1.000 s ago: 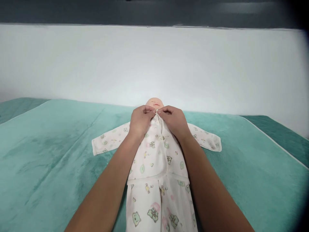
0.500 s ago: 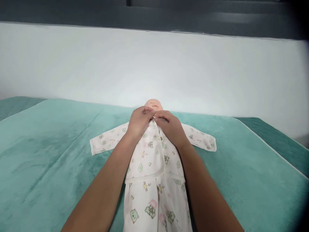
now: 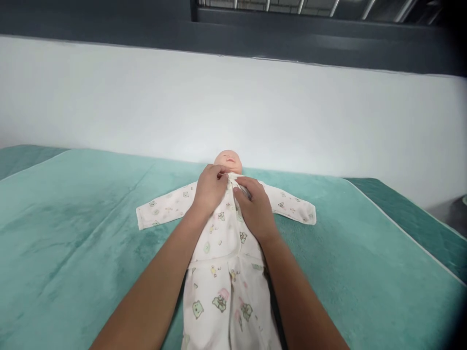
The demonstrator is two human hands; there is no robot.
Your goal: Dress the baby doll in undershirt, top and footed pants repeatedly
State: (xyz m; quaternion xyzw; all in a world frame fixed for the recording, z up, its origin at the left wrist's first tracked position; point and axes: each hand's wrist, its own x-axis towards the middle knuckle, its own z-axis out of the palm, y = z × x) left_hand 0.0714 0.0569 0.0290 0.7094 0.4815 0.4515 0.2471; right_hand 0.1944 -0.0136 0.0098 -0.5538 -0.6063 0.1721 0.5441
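Note:
A baby doll (image 3: 228, 159) lies on its back, dressed in a white bear-print baby top (image 3: 215, 231) and matching trousers (image 3: 215, 306). My left hand (image 3: 212, 187) pinches the top's collar just under the doll's chin. Beside it, my right hand (image 3: 256, 204) touches the front of the top below the collar, thumb and forefinger a little apart. Both sleeves stretch out sideways, their cuffs lying on the bed cover. My hands cover the doll's shoulders and part of the chest.
A green plush cover (image 3: 91, 243) with darker borders lies under the doll. Behind the doll's head rises a white wall (image 3: 233, 107), topped by a dark window frame (image 3: 314, 39) with metal bars. Something dark (image 3: 458, 214) stands at the far right edge.
My right hand has drawn slightly down and away from my left hand, exposing the collar between them. The view has tilted up, showing the window bars.

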